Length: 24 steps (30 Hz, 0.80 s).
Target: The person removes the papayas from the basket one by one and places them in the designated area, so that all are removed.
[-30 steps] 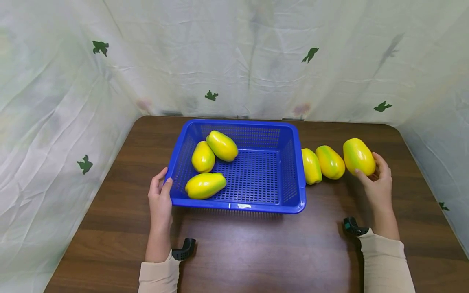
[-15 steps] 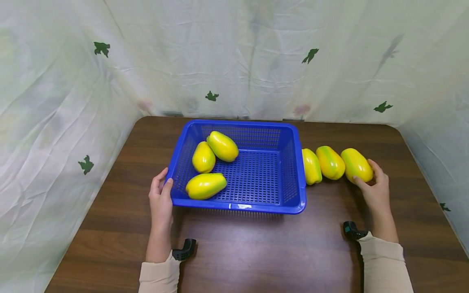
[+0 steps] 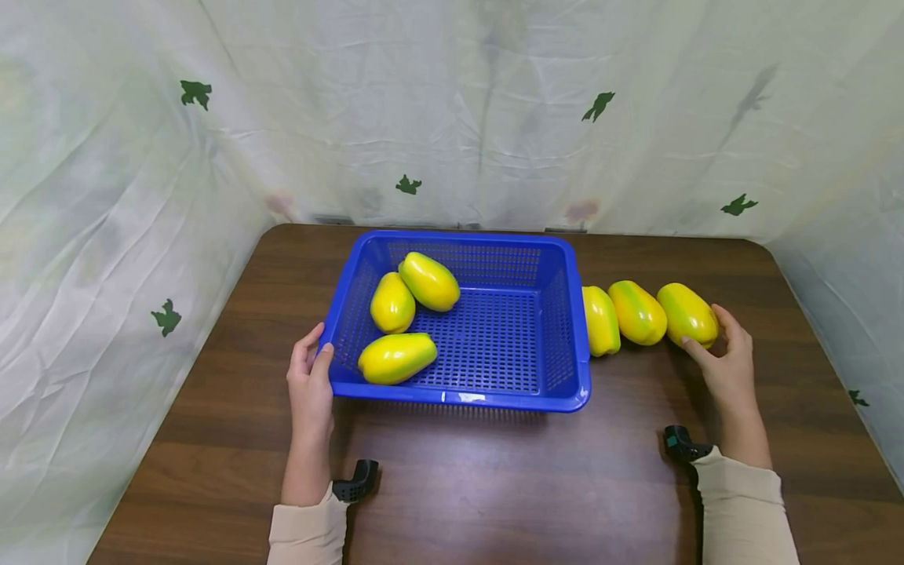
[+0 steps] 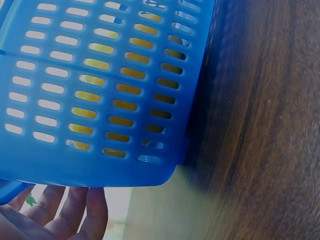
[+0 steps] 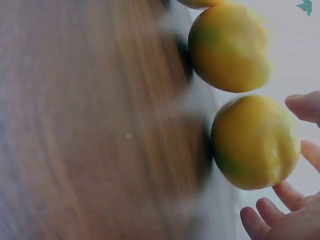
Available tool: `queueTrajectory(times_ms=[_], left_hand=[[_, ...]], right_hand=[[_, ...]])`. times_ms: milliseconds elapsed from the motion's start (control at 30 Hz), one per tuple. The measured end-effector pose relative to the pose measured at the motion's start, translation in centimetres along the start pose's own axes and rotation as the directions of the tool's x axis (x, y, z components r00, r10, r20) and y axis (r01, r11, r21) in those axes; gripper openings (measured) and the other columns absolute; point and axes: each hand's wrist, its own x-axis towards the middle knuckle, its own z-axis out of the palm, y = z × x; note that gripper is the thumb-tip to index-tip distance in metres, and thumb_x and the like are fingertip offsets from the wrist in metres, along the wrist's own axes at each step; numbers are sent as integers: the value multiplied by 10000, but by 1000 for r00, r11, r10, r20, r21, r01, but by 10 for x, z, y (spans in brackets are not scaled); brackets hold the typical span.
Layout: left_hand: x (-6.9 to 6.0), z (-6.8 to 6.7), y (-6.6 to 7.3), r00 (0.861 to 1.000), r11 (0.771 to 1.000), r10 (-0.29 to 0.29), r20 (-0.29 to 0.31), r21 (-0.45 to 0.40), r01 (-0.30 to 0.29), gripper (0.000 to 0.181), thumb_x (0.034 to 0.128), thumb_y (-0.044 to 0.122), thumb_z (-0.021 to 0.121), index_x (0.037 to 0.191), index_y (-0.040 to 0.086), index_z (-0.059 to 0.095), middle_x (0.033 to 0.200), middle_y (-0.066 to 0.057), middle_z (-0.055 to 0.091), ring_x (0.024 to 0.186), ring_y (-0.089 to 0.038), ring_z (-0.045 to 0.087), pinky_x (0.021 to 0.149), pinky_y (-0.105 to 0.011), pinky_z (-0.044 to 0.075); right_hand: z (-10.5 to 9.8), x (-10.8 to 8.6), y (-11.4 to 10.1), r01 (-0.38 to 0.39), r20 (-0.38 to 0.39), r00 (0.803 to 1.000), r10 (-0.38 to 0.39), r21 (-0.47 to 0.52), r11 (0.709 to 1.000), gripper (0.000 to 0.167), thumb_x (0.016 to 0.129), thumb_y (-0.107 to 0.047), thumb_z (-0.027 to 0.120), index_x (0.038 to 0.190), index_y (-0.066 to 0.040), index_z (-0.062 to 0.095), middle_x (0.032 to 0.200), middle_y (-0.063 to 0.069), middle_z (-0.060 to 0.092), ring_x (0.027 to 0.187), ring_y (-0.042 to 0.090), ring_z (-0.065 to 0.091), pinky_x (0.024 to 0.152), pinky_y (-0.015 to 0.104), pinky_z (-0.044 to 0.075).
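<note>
Right hand [image 3: 726,365], fingers spread loosely around outermost yellow fruit [image 3: 683,314] (exact contact hard to judge). That fruit sits on brown table [image 3: 494,486], at the end of a row with two other fruits [image 3: 637,314], right of blue basket [image 3: 515,403]. Left hand [image 3: 311,384] pinches basket's left rim; three yellow fruits [image 3: 397,359] inside.

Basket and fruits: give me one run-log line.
left hand: grips blue basket; right hand: on rightmost fruit; inside fruits: three; outside fruits: three
</note>
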Motion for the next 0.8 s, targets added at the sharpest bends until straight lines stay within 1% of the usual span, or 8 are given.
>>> queueTrajectory(times_ms=[67,167,300,500,633,800], left_hand=[[0,0,0,1000,1000,2,-2,-10,-2,338,955,194,422,1289,157,460,1248,-97,469,1071,-202,469,948,-359,379],[0,0,-1,1000,1000,4,-2,-9,-4,340,955,196,422,1291,154,458,1253,-97,465,1077,-203,466,954,-366,372],[0,0,0,1000,1000,3,1,-4,-3,345,956,205,420,1295,154,452,1267,-99,453,1089,-209,455,963,-374,362],[1,0,0,1000,1000,1,5,-8,-1,341,955,199,424,1291,153,456,1273,-93,456,1097,-206,454,965,-363,360],[1,0,0,1000,1000,0,6,-2,0,343,956,201,422,1294,159,454,1278,-93,453,1102,-206,452,967,-364,357],[0,0,-1,1000,1000,7,5,1,-7,341,956,196,419,1293,160,456,1274,-91,457,1101,-206,456,967,-366,358]], right_hand=[[0,0,-2,5,-10,1000,-5,7,1000,647,868,-219,582,1422,-149,256,1390,172,179,1204,303,227,1004,417,195],[-1,-1,-5,10,-19,1000,-9,24,1000,631,865,-203,585,1414,-143,279,1410,156,162,1262,291,181,1035,455,126],[-1,-2,-11,26,-49,999,-24,41,999,610,859,-183,594,1400,-144,312,1426,114,166,1308,261,135,1056,465,54],[0,-4,-27,108,-103,989,-103,36,994,608,836,-152,623,1380,-145,351,1402,79,234,1294,202,186,1065,384,97],[0,-5,-42,162,-105,982,-158,26,986,616,832,-157,629,1381,-154,348,1395,49,259,1285,158,201,1064,361,102],[0,-5,-61,217,-97,972,-214,24,976,621,834,-154,632,1382,-194,344,1391,2,278,1273,119,215,1061,327,110]])
